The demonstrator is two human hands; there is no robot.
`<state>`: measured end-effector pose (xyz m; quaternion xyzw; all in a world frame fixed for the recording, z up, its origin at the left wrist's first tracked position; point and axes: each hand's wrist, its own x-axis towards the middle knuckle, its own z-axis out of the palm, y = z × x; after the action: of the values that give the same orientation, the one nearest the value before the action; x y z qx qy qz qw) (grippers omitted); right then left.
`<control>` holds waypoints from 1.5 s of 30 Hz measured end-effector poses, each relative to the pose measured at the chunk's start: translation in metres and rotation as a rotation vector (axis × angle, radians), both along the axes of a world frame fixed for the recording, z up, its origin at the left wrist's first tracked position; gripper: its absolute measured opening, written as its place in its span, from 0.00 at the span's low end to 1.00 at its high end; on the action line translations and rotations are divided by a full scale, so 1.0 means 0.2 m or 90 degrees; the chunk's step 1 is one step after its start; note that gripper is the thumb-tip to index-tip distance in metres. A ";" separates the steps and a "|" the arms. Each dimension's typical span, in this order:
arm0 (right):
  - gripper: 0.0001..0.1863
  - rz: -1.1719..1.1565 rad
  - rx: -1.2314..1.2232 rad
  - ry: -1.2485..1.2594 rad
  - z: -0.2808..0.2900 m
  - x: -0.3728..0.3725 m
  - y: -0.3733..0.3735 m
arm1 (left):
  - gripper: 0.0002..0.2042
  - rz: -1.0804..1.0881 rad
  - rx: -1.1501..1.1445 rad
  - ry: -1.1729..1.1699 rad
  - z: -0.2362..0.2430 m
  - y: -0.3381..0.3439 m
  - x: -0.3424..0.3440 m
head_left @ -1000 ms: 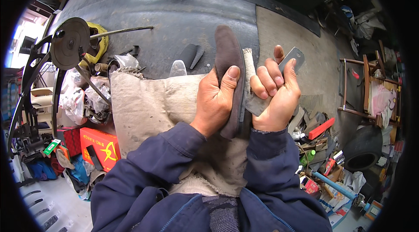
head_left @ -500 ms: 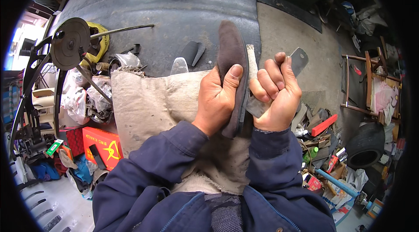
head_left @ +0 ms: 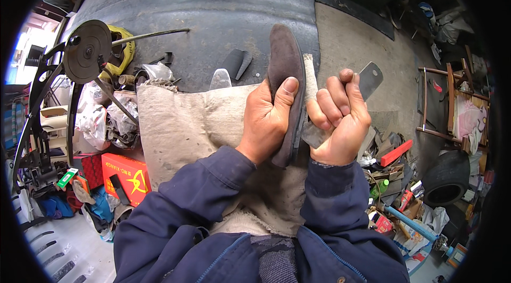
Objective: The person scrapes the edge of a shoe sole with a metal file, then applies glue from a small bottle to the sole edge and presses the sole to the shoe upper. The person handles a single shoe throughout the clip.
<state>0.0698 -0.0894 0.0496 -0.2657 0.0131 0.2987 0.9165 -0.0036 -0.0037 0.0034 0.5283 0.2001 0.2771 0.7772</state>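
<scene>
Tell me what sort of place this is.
Most likely a cobbler's or repair workshop. The left hand holds a dark suede shoe over a coarse cloth on the lap, while the right hand grips a flat metal blade. A machine wheel and scattered tools and scraps surround them.

Even daylight, soft shadows, sharp centre — strong fisheye bending at the black rim, overexposed glare upper left

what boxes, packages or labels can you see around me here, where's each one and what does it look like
Red box: on the floor left of the lap cloth, flat and rectangular, red with yellow print.
Green packet: further left by the black stand, small and flat, green with a white patch.
Small carton: low right in the clutter, red and white.
Green bottle: right beside it; its label is too small to make out.
</scene>
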 end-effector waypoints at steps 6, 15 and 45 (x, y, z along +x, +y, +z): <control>0.11 0.003 -0.005 -0.004 0.00 -0.01 -0.01 | 0.13 -0.003 -0.002 -0.002 0.01 0.00 0.00; 0.11 0.017 0.004 -0.009 0.00 -0.02 -0.02 | 0.12 -0.003 -0.002 -0.006 0.01 0.00 0.00; 0.11 0.103 -0.003 -0.085 0.02 -0.05 -0.06 | 0.12 -0.004 0.009 -0.003 0.00 0.01 0.00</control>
<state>0.0605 -0.1023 0.0537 -0.2872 -0.0693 0.3534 0.8876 -0.0030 -0.0023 0.0035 0.5338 0.1948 0.2771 0.7748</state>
